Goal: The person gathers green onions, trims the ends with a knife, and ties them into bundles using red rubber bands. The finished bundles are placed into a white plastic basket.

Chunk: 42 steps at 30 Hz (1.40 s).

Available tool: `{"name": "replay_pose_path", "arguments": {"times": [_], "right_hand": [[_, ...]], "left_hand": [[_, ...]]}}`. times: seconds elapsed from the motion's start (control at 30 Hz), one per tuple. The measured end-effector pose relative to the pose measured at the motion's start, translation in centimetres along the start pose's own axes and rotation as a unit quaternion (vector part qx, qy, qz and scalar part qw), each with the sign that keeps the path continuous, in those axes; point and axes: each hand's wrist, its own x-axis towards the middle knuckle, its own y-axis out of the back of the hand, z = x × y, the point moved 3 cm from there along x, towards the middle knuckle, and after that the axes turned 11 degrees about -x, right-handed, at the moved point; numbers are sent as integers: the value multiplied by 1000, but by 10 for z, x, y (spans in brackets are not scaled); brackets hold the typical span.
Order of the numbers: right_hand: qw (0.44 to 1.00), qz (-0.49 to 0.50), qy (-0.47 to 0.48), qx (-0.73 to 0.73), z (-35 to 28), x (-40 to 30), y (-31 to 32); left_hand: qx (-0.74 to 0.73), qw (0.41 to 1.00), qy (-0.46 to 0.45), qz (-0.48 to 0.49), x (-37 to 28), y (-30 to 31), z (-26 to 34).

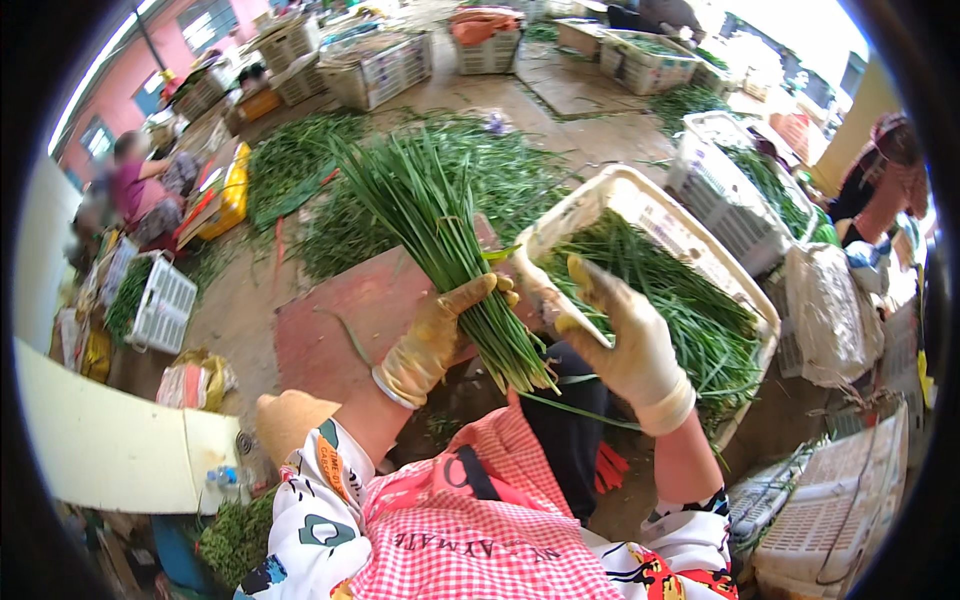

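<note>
In my gloved left hand [436, 330] is a thick bunch of long green leaves, probably Chinese chives [427, 225]. The thumb lies across the stalks; the pale cut ends point down toward my lap and the leaf tips fan out away from me. My right hand [630, 341], also gloved and stained yellow at the fingertips, is raised to the right of the bunch with thumb and fingers apart and nothing visible between them. Behind it stands a white plastic crate [675, 234] holding loose greens [705, 352]. A long loose leaf [581, 411] trails below my right hand.
A reddish board [337, 322] lies before me, with heaps of cut greens [510, 176] beyond. Another crate of greens [731, 195] and a white sack [829, 315] stand right. A person [142, 184] sits far left by a yellow crate [234, 195]; another person [885, 176] is at right.
</note>
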Motion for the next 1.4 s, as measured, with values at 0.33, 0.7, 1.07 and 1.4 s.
{"name": "replay_pose_path", "arguments": {"times": [0.33, 0.7, 1.07, 1.4], "right_hand": [[939, -140, 34, 312, -88, 104, -139], [975, -136, 79, 154, -91, 69, -339], [952, -135, 94, 259, -135, 61, -326], [916, -363, 166, 47, -125, -42, -342]], "left_hand": [[318, 930, -179, -47, -30, 131, 51], [-25, 998, 43, 41, -39, 311, 17], [251, 909, -257, 212, -82, 247, 63], [-53, 883, -419, 204, -278, 245, 113]]}}
